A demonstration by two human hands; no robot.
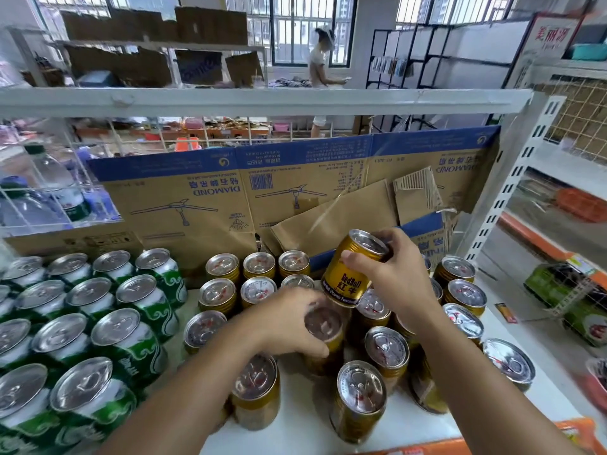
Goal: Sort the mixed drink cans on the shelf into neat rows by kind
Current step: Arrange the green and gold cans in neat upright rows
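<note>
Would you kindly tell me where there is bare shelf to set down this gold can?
Bare shelf shows at the front between the two nearest gold cans, and in a strip along the right edge. A narrow lane runs between the green cans and the gold ones. Around your left hand the cans stand packed.

White shelf (300, 428): green cans (131, 336) stand upright in rows at the left end. Gold cans (361, 399) stand in looser rows from the middle to the right edge. Flattened cardboard (203, 205) stands along the back edge.
</note>
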